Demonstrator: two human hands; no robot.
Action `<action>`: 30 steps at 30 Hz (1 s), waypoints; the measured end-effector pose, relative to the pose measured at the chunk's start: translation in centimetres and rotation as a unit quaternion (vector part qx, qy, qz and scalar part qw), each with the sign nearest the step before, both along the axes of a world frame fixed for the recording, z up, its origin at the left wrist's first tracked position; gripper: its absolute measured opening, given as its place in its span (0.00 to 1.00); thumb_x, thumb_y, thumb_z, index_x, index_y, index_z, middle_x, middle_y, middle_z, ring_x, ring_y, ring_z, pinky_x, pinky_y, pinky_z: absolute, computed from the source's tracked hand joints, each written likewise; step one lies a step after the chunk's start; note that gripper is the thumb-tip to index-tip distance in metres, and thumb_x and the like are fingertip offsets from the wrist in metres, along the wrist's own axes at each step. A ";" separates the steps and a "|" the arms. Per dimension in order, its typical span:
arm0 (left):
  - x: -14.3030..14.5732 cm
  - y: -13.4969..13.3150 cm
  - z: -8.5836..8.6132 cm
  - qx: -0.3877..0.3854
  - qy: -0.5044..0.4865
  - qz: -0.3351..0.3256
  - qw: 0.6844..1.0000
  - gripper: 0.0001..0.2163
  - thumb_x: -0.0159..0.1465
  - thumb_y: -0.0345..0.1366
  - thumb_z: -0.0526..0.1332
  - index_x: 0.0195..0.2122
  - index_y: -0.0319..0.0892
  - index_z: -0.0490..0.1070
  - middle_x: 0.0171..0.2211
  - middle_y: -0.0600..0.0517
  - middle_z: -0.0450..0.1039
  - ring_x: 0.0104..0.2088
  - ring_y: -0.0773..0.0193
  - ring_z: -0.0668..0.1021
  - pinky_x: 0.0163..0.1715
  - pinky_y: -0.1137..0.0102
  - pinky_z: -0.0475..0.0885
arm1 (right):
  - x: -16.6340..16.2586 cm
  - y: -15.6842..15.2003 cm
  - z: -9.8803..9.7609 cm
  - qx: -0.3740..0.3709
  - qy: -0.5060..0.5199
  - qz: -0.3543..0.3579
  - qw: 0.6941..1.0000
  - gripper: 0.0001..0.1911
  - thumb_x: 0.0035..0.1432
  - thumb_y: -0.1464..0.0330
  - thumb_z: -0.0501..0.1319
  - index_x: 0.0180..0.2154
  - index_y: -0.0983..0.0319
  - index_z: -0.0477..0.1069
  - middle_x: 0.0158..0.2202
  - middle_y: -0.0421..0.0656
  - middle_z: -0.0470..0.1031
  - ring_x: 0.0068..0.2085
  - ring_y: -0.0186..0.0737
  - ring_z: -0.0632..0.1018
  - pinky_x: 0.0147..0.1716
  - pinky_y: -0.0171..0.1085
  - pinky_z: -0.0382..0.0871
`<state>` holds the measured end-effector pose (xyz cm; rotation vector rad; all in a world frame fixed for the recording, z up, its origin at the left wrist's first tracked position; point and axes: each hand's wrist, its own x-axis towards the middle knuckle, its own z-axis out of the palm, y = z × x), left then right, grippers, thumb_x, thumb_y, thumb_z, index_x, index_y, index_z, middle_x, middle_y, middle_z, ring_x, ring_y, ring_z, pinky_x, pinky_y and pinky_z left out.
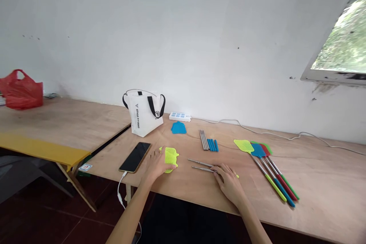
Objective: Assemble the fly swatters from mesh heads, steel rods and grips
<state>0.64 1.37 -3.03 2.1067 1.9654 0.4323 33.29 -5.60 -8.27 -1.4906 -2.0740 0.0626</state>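
My left hand (156, 164) rests on the wooden table (314, 175) with its fingers on a neon-yellow swatter head (170, 156). My right hand (228, 183) lies over the near ends of two thin metal rods (200, 165), with a bit of yellow-green grip showing at its side. Whether the fingers close around the rods is hidden. A loose blue swatter head (178, 127) lies further back. Beside it lie several metal rods (203, 139) and blue grips (212, 145).
Assembled fly swatters (271, 171) in yellow, blue, red and green lie at the right. A black phone (135, 157) with a cable lies left of my hand. A white tote bag (144, 113), a power strip (179, 116) and a red plastic bag (20, 89) stand further off.
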 end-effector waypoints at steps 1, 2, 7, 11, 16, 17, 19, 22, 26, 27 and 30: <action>-0.1 0.1 -0.1 0.003 -0.008 0.000 1.000 0.49 0.50 0.48 0.73 0.69 0.38 0.53 0.64 0.27 0.60 0.64 0.30 0.65 0.58 0.50 0.63 | -0.1 -0.1 0.1 -0.001 -0.001 0.007 1.000 0.16 0.71 0.67 0.50 0.51 0.52 0.74 0.52 0.43 0.75 0.54 0.44 0.75 0.56 0.48 0.65; -0.3 0.3 -0.2 0.008 -0.025 -0.004 1.000 0.49 0.50 0.46 0.73 0.70 0.38 0.52 0.66 0.28 0.58 0.64 0.31 0.65 0.57 0.50 0.64 | -0.3 -0.1 0.2 0.000 -0.001 0.010 1.000 0.16 0.71 0.66 0.50 0.51 0.52 0.74 0.52 0.43 0.75 0.54 0.44 0.75 0.56 0.48 0.65; -0.3 0.5 -0.2 0.074 -0.212 -0.087 0.970 0.42 0.56 0.37 0.67 0.71 0.45 0.50 0.61 0.39 0.67 0.58 0.42 0.73 0.54 0.55 0.70 | -0.7 -0.2 0.3 0.011 -0.002 0.010 1.000 0.11 0.71 0.65 0.52 0.45 0.54 0.73 0.47 0.42 0.77 0.49 0.42 0.77 0.53 0.46 0.67; 1.0 0.2 0.5 0.071 -0.422 -0.115 0.897 0.40 0.57 0.42 0.69 0.69 0.43 0.53 0.48 0.44 0.77 0.44 0.51 0.80 0.43 0.61 0.77 | -1.0 -0.2 0.3 0.022 0.011 0.017 1.000 0.08 0.70 0.63 0.54 0.37 0.55 0.69 0.41 0.41 0.76 0.45 0.44 0.76 0.50 0.46 0.68; 2.8 0.0 0.8 0.009 -0.556 -0.100 0.825 0.27 0.51 0.48 0.75 0.47 0.36 0.76 0.38 0.45 0.81 0.39 0.51 0.82 0.37 0.64 0.79 | -1.5 -0.4 0.7 0.020 0.075 0.064 0.995 0.09 0.72 0.65 0.50 0.39 0.56 0.67 0.40 0.43 0.74 0.43 0.43 0.75 0.45 0.42 0.70; 3.0 0.0 0.8 0.002 -0.562 -0.094 0.822 0.25 0.50 0.48 0.75 0.43 0.36 0.78 0.37 0.45 0.81 0.38 0.51 0.83 0.37 0.64 0.79 | -1.7 -0.5 0.8 0.022 0.082 0.067 0.994 0.11 0.72 0.67 0.48 0.41 0.56 0.68 0.40 0.44 0.75 0.43 0.43 0.76 0.45 0.42 0.70; 3.5 -0.3 0.7 -0.005 -0.569 -0.078 0.818 0.23 0.50 0.49 0.76 0.39 0.36 0.79 0.34 0.45 0.82 0.37 0.51 0.83 0.36 0.64 0.79 | -1.9 -0.6 0.8 0.033 0.076 0.065 0.994 0.16 0.71 0.71 0.44 0.46 0.56 0.70 0.41 0.45 0.75 0.44 0.44 0.76 0.46 0.43 0.70; 4.5 -0.8 0.4 -0.014 -0.580 -0.069 0.812 0.21 0.51 0.48 0.75 0.38 0.37 0.80 0.35 0.45 0.82 0.37 0.52 0.83 0.38 0.64 0.79 | -2.2 -0.8 1.1 0.042 0.044 0.065 0.996 0.23 0.69 0.74 0.43 0.56 0.54 0.68 0.45 0.45 0.75 0.46 0.45 0.75 0.49 0.46 0.70; 5.8 -1.2 -0.5 -0.017 -0.579 -0.078 0.811 0.21 0.53 0.48 0.74 0.39 0.37 0.80 0.37 0.45 0.82 0.39 0.52 0.83 0.39 0.66 0.79 | -2.6 -1.3 1.9 0.016 -0.004 0.085 0.996 0.18 0.71 0.69 0.49 0.54 0.52 0.72 0.49 0.45 0.75 0.48 0.45 0.75 0.50 0.46 0.70; 6.0 -1.3 -0.7 -0.016 -0.578 -0.079 0.812 0.21 0.53 0.48 0.74 0.40 0.36 0.80 0.38 0.44 0.82 0.40 0.52 0.83 0.38 0.66 0.79 | -2.7 -1.4 2.1 0.005 -0.016 0.098 0.995 0.15 0.71 0.67 0.52 0.52 0.51 0.74 0.49 0.44 0.75 0.49 0.45 0.75 0.50 0.46 0.70; 6.3 -1.3 -1.1 -0.011 -0.575 -0.078 0.815 0.21 0.55 0.50 0.73 0.40 0.37 0.79 0.40 0.44 0.82 0.40 0.52 0.83 0.38 0.66 0.78 | -2.9 -1.5 2.4 -0.011 -0.034 0.128 0.991 0.11 0.70 0.62 0.56 0.49 0.49 0.76 0.49 0.42 0.76 0.50 0.45 0.76 0.51 0.45 0.70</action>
